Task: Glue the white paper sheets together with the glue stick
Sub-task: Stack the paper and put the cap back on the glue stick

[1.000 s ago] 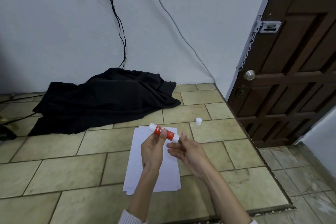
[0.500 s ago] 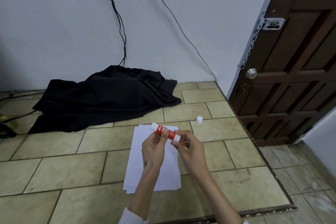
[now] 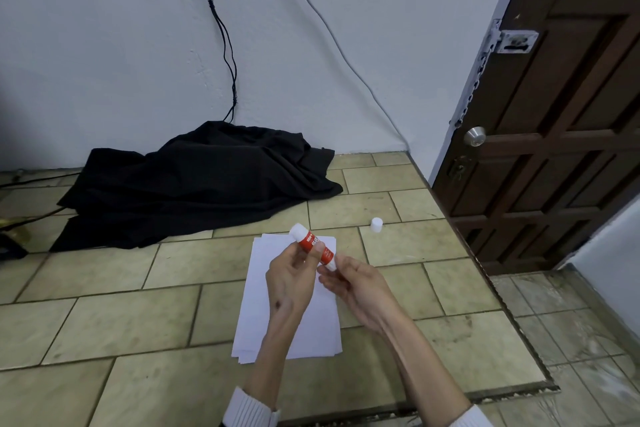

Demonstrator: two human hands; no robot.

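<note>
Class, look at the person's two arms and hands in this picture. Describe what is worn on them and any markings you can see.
Both hands are bare: no gloves, rings or watch show on the left hand or the right hand. The forearms are uncovered. A white ribbed knit cuff sits pushed up on the left arm, and a matching white cuff shows on the right arm at the frame's bottom edge.

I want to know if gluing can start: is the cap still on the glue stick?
No: the white cap stands alone on the floor tiles, apart from the glue stick held in the left hand.

Tiled floor bears paper sheets, cap (white), black cloth.
</note>
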